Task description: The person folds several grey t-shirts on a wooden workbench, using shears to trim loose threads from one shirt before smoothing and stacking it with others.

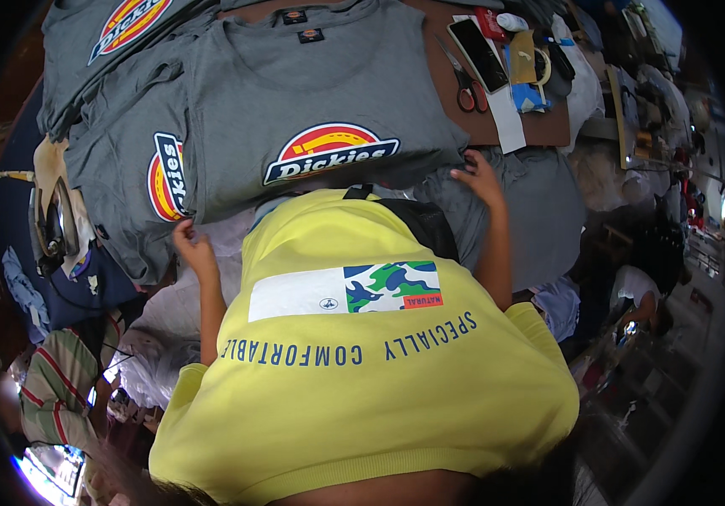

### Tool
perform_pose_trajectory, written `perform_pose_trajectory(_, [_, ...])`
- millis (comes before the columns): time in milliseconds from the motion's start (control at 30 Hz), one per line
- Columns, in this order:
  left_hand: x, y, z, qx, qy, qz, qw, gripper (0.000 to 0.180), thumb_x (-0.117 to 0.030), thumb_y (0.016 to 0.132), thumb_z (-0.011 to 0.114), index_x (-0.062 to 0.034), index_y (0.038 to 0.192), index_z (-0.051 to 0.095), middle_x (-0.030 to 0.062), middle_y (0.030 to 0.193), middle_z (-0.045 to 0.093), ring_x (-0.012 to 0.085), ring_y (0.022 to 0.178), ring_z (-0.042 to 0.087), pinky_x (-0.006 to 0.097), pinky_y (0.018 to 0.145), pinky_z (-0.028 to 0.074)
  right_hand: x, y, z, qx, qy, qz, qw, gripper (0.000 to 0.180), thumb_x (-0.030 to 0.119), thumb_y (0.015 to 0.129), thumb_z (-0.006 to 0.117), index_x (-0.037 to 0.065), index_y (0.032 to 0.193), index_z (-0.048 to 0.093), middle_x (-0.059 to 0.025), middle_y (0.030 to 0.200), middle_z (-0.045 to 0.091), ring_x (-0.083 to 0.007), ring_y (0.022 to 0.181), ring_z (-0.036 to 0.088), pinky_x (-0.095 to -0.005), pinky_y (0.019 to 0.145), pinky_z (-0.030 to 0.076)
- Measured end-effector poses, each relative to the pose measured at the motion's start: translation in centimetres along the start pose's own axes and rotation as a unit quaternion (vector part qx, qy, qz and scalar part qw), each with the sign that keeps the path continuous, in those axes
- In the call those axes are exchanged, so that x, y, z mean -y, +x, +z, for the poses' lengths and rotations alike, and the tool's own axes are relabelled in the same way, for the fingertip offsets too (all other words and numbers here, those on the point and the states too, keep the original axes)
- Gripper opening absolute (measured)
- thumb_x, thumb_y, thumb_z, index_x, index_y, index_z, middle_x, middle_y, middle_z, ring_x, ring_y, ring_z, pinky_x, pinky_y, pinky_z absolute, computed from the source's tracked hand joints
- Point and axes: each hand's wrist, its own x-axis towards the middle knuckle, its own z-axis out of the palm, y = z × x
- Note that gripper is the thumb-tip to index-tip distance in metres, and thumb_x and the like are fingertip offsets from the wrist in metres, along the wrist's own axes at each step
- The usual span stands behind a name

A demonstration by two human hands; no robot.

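Observation:
A grey T-shirt point(240, 110) lies spread in front of me, with a red, yellow and dark-blue logo print point(333, 152) across its chest and its hem toward me. My left hand point(199, 250) is at the near left edge of the shirt, fingers loosely bent and nothing visible in them. By the near right corner, my right hand point(484, 180) has thumb and fingers apart; its fingertips are close to the cloth, and whether they touch it I cannot tell. Another grey shirt point(130, 143) with the same print lies partly under the first at the left.
Scissors point(468, 91) with red and black handles, a phone point(478, 56) and a tape roll point(541, 67) lie on the brown tabletop point(539, 122) at the right. An iron point(59, 223) stands at the left. More grey cloth point(539, 211) hangs at the right. Other people are nearby on both sides.

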Motion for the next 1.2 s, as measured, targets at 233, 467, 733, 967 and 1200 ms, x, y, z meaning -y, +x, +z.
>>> perform_pose_trajectory(233, [-2.0,0.4,0.2,0.129,-0.227,-0.161,0.952,0.019,-0.005,0.077,0.066,-0.0072,0.089,0.052,-0.0016,0.083,0.054,0.0062,0.076,0.049,0.018,0.068,0.037,-0.5,1.1,0.7,0.047,0.139,0.058,0.988,0.024,0.012,0.073,0.071,0.002,0.089,0.056,-0.0034,0.086,0.059,-0.0107,0.08,0.053,-0.0234,0.072,0.04])
perform_pose_trajectory(467, [-2.3,1.4,-4.3,0.173,-0.185,-0.155,0.955,0.021,0.0,0.074,0.068,-0.0086,0.076,0.049,-0.005,0.071,0.051,0.0031,0.065,0.046,0.017,0.06,0.035,-0.1,0.2,-4.8,0.023,0.135,0.097,0.986,0.022,0.009,0.072,0.071,0.004,0.087,0.056,-0.0002,0.076,0.06,-0.0081,0.07,0.052,-0.0205,0.067,0.039])
perform_pose_trajectory(733, [-2.3,0.5,-3.8,0.154,-0.238,-0.172,0.943,0.026,0.001,0.072,0.069,-0.0089,0.086,0.049,-0.003,0.076,0.053,0.0037,0.068,0.048,0.017,0.063,0.038,0.0,0.5,-4.8,0.016,0.006,0.16,0.987,0.021,0.003,0.068,0.071,0.004,0.085,0.058,-0.0008,0.076,0.061,-0.0098,0.067,0.052,-0.0227,0.064,0.041])
perform_pose_trajectory(967, [-7.3,3.4,-1.1,0.008,0.027,0.054,0.998,0.013,-0.009,0.081,0.063,-0.0017,0.089,0.056,0.0037,0.08,0.058,0.0118,0.074,0.054,0.025,0.067,0.043,4.4,0.1,-0.2,-0.251,-0.345,-0.085,0.901,0.021,0.003,0.072,0.062,0.005,0.092,0.058,-0.009,0.088,0.06,-0.0266,0.081,0.056,-0.0371,0.071,0.044])
perform_pose_trajectory(1200, [-16.9,16.9,8.7,-0.035,0.166,0.423,0.89,0.028,-0.029,0.084,0.057,-0.0078,0.101,0.058,0.0125,0.101,0.057,0.0285,0.093,0.053,0.038,0.081,0.04,10.4,6.1,7.1,-0.176,-0.315,-0.337,0.869,0.032,0.023,0.085,0.051,0.013,0.115,0.052,-0.0084,0.126,0.047,-0.0274,0.117,0.042,-0.0417,0.095,0.034])
